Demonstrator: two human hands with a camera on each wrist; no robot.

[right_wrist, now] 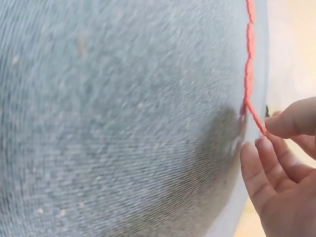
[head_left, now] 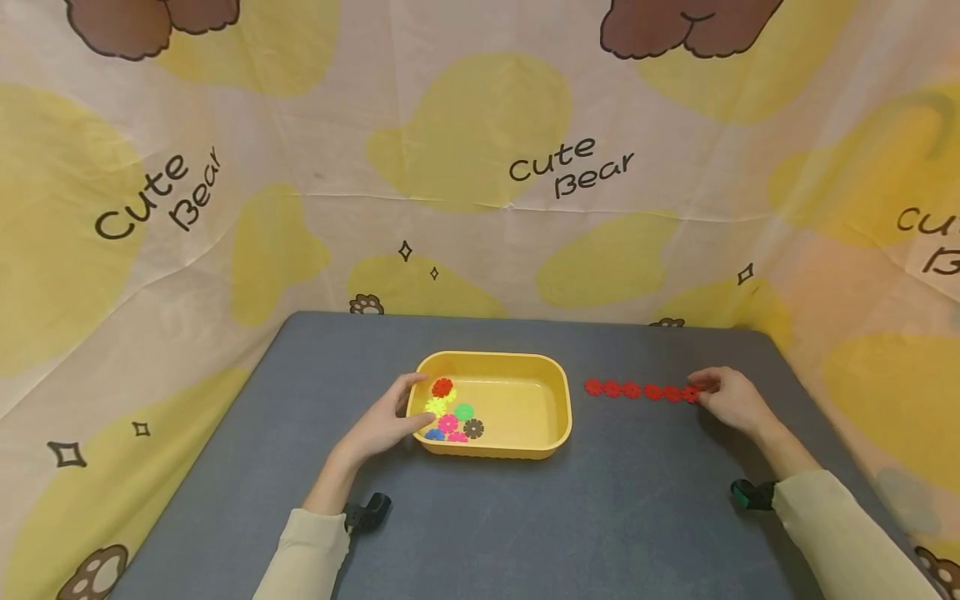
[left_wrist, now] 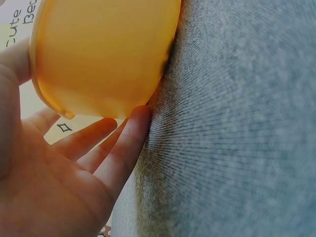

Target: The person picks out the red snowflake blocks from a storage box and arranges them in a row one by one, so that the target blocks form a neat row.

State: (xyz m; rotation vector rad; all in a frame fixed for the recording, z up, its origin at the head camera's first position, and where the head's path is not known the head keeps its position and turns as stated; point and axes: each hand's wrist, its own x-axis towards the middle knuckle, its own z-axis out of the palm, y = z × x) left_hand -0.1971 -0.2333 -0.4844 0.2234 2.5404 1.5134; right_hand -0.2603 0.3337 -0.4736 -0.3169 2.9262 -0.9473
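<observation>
In the head view my left hand holds the left end of a yellow plastic basin, thumb and forefinger spread along its rim. The left wrist view shows the fingers of that hand against the outer wall of the basin, low down by the table. To the right, several red notched plastic discs lie in a row, edge to edge. My right hand pinches the disc at the right end. The right wrist view shows this disc tilted up from the row, between thumb and fingertips.
Loose discs in red, yellow, green, pink, blue and black lie in the basin's left part. A dark grey tabletop carries everything. Behind and beside it hangs a cloth with yellow patches and bear prints.
</observation>
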